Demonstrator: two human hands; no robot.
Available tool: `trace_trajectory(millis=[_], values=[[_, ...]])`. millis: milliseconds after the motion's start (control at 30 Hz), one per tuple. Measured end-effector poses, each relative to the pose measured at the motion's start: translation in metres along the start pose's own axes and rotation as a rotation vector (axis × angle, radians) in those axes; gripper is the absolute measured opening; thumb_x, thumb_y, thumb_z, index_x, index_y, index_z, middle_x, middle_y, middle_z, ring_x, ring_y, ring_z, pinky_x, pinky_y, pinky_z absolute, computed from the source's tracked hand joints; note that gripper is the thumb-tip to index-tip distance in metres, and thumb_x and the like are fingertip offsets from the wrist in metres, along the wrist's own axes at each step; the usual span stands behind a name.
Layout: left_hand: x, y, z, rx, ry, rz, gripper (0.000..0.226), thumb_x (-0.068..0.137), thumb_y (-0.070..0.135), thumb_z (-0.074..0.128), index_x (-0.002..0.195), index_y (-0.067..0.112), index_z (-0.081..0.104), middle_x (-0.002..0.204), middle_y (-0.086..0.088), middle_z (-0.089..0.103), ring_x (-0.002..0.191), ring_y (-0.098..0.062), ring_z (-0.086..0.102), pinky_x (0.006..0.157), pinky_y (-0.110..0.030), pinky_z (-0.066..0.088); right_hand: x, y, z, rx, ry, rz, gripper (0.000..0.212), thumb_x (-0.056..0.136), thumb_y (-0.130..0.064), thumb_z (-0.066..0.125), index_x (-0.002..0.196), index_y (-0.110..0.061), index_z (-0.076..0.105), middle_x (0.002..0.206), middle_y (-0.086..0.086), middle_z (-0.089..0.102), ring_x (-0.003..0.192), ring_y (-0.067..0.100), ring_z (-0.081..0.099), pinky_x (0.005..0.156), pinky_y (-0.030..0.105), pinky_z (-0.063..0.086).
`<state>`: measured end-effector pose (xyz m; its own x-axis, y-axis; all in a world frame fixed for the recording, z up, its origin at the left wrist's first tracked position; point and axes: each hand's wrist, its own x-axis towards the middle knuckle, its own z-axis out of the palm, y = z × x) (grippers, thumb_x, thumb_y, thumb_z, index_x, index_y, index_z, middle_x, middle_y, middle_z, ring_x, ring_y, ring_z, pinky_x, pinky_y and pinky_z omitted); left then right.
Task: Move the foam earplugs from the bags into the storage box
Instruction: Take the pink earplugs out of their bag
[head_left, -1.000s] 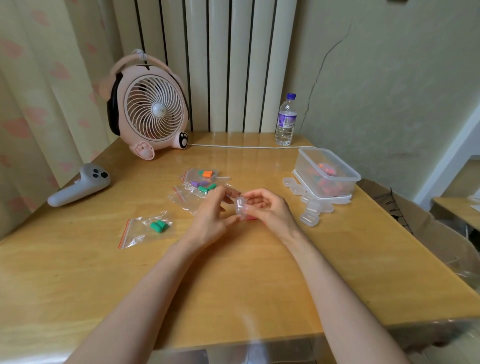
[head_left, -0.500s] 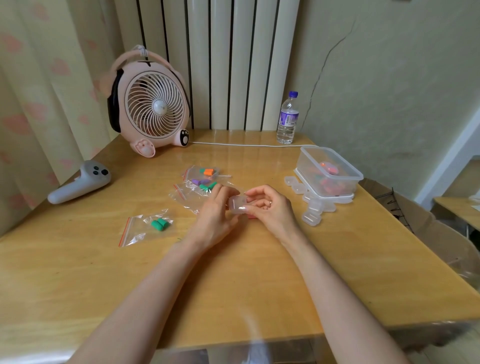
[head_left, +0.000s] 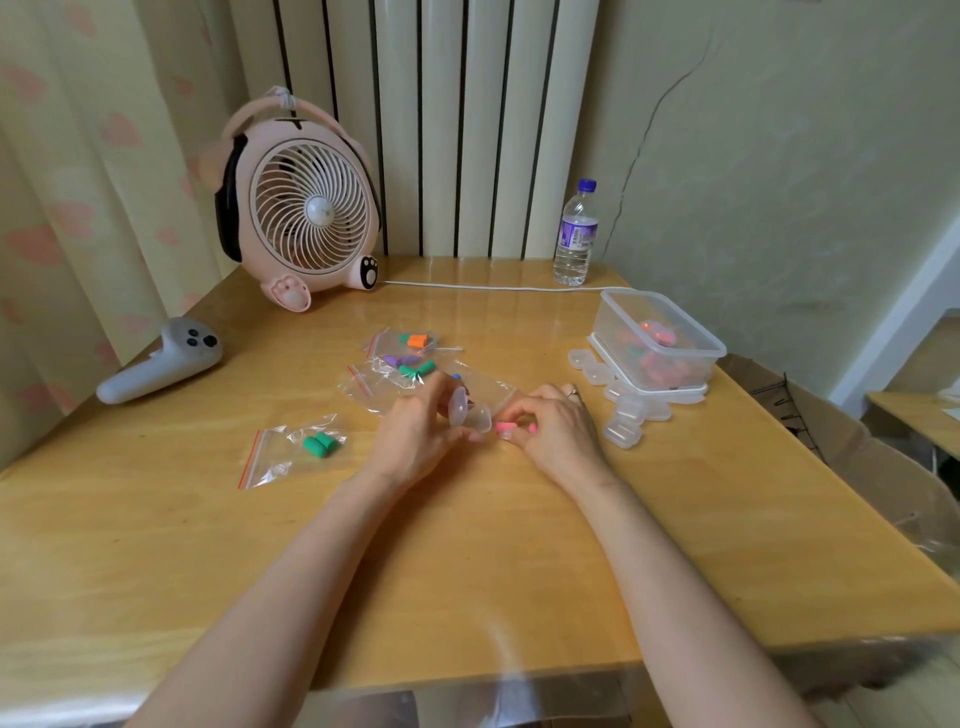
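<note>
My left hand (head_left: 415, 436) holds a small clear plastic case (head_left: 469, 411), its lid hinged open. My right hand (head_left: 553, 423) pinches a pink foam earplug (head_left: 505, 428) just right of the case. Several zip bags lie on the table: one with green earplugs (head_left: 318, 446) at the left, others with orange (head_left: 417, 341), purple and green plugs behind my hands. The clear storage box (head_left: 658, 340) stands at the right on its lid, with pink and orange plugs inside.
Several empty small clear cases (head_left: 621, 428) lie beside the storage box. A pink fan (head_left: 304, 208) and a water bottle (head_left: 575, 236) stand at the back, joined by a white cable (head_left: 493, 287). A grey controller (head_left: 161, 361) lies at the left.
The small case went from closed between both hands to open in my left hand. My right hand moved right and now pinches a pink earplug.
</note>
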<state>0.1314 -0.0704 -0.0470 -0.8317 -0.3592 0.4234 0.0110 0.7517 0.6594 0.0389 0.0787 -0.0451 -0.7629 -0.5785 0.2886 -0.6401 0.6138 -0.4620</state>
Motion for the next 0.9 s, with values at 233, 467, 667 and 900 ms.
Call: trace_trajectory(millis=[233, 467, 667, 900], values=[[-0.001, -0.003, 0.001, -0.033, -0.027, -0.038, 0.050, 0.067, 0.024, 0.082, 0.102, 0.009, 0.050, 0.098, -0.004, 0.067, 0.088, -0.027, 0.062, 0.077, -0.038, 0.050, 0.000, -0.008, -0.004, 0.251, 0.196, -0.055, 0.010, 0.077, -0.033, 0.074, 0.080, -0.024, 0.073, 0.092, -0.006, 0.064, 0.092, 0.016, 0.046, 0.082, 0.022, 0.036], [-0.002, 0.002, -0.001, -0.060, -0.073, -0.026, 0.045, 0.067, 0.022, 0.083, 0.097, 0.011, 0.051, 0.082, 0.003, 0.059, 0.068, -0.010, 0.055, 0.058, -0.008, 0.039, -0.003, -0.018, 0.005, 0.161, 0.080, -0.160, 0.016, 0.078, -0.030, 0.073, 0.093, -0.024, 0.075, 0.098, -0.004, 0.064, 0.096, 0.017, 0.047, 0.090, 0.027, 0.038], [-0.003, 0.002, 0.000, -0.054, -0.056, -0.028, 0.041, 0.072, 0.026, 0.079, 0.098, 0.011, 0.052, 0.086, 0.001, 0.059, 0.074, -0.015, 0.057, 0.061, -0.016, 0.041, -0.001, 0.000, -0.013, 0.003, 0.076, 0.095, 0.014, 0.081, -0.031, 0.070, 0.094, -0.027, 0.069, 0.095, -0.005, 0.058, 0.100, 0.019, 0.052, 0.080, 0.025, 0.039], [-0.002, 0.000, 0.000, -0.038, -0.070, -0.026, 0.045, 0.071, 0.032, 0.079, 0.099, 0.009, 0.053, 0.088, 0.000, 0.061, 0.078, -0.018, 0.058, 0.067, -0.023, 0.045, 0.003, 0.003, -0.009, 0.126, 0.067, 0.170, 0.021, 0.083, -0.005, 0.057, 0.092, -0.015, 0.073, 0.091, 0.002, 0.052, 0.082, 0.018, 0.055, 0.080, 0.020, 0.039]])
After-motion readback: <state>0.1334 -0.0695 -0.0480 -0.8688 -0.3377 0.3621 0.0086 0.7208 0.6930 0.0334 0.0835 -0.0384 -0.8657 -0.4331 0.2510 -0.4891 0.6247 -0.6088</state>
